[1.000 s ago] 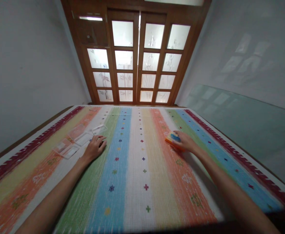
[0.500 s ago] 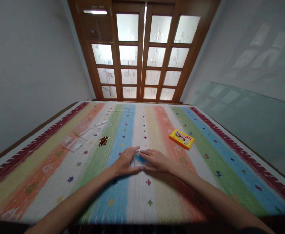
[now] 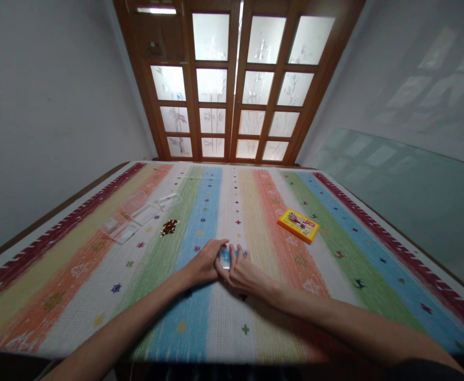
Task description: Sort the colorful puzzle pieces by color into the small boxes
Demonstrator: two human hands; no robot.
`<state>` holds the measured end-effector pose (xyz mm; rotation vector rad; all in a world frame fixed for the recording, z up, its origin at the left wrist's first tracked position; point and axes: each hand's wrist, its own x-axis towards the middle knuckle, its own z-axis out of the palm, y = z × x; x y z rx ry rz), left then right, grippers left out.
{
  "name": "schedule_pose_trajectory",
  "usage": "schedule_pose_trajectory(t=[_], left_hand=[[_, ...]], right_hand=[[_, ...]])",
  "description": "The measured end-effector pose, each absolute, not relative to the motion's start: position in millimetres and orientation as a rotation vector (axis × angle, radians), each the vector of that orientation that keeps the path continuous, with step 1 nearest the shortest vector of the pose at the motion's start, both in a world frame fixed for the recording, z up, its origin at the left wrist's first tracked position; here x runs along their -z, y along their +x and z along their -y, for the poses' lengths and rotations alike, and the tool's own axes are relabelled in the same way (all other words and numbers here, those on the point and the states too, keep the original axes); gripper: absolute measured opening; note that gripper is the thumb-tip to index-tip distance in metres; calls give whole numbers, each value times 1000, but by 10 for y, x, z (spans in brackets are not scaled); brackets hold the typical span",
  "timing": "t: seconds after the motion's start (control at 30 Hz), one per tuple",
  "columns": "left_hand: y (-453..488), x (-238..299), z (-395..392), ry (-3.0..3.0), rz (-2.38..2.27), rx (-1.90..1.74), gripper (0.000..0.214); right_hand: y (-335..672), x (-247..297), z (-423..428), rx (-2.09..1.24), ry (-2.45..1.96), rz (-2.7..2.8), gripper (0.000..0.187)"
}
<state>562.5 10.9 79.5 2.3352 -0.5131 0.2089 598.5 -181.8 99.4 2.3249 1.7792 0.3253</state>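
A small clear plastic box (image 3: 224, 259) with something blue in it lies between my hands, near the middle of the table. My left hand (image 3: 205, 263) is closed on the box's left side. My right hand (image 3: 244, 271) grips it from the right, with fingers over its top and the thumb along the near edge. Much of the box is hidden by my fingers, and I cannot tell what the blue contents are.
Several clear plastic containers (image 3: 144, 214) lie at the left. Beside them is a pile of small brown and yellowish pieces (image 3: 169, 227). A yellow box with a picture (image 3: 299, 225) rests at the right. A striped cloth (image 3: 232, 328) covers the table.
My right hand has turned and shifted its fingers over the box, with its thumb now nearer the left hand. The left hand stays almost in place.
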Motion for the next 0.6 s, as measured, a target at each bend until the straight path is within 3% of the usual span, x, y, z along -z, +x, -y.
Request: schedule_pose_trajectory(t=[0.6], left_hand=[[5673,-803,-88,2006,274,-161,70]], right_hand=[[6108,-1177,1772,-311,2292,-1679,48]])
